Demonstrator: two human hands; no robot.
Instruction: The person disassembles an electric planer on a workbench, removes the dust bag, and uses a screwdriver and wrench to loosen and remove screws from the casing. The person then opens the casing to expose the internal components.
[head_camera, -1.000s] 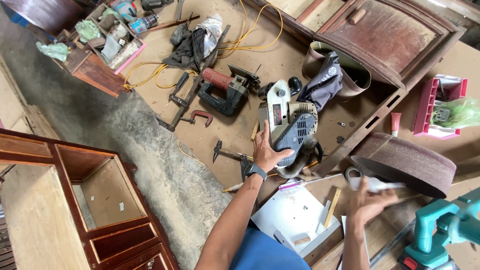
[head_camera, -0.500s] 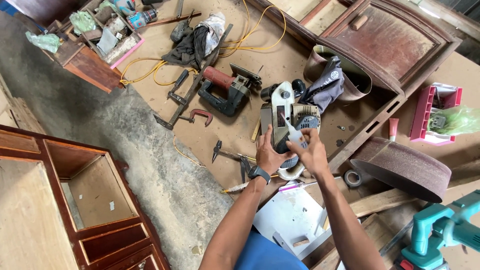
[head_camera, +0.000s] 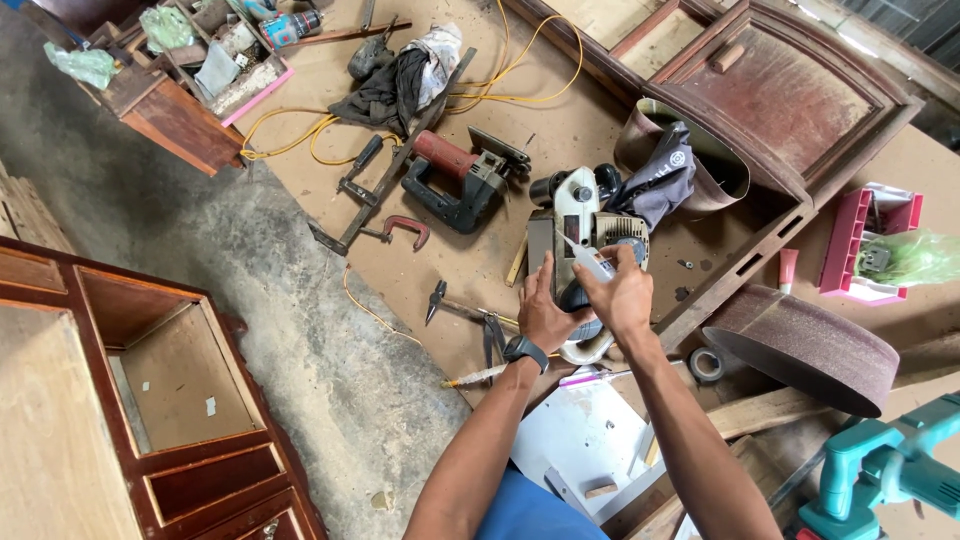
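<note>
A white and grey belt sander (head_camera: 590, 215) lies on the brown board floor, its dark dust bag (head_camera: 660, 185) trailing up and right. My left hand (head_camera: 545, 312), with a black watch on the wrist, grips the sander's near left side. My right hand (head_camera: 622, 292) is beside it and pinches a slim pale tool (head_camera: 580, 252), whose tip points up-left onto the sander's body. The sander's near end is hidden behind both hands.
A red and black power saw (head_camera: 455, 180), clamps (head_camera: 405, 228), pliers (head_camera: 435, 295) and a yellow cable (head_camera: 500, 70) lie to the left. A sanding belt loop (head_camera: 810, 345), tape roll (head_camera: 706, 364), pink tray (head_camera: 860, 245) and teal tool (head_camera: 880, 470) are right. A wooden cabinet (head_camera: 150, 400) stands at left.
My right hand has come up from the lower right near the sanding belt loop to the sander, bringing the slim pale tool onto it. My left hand has stayed on the sander.
</note>
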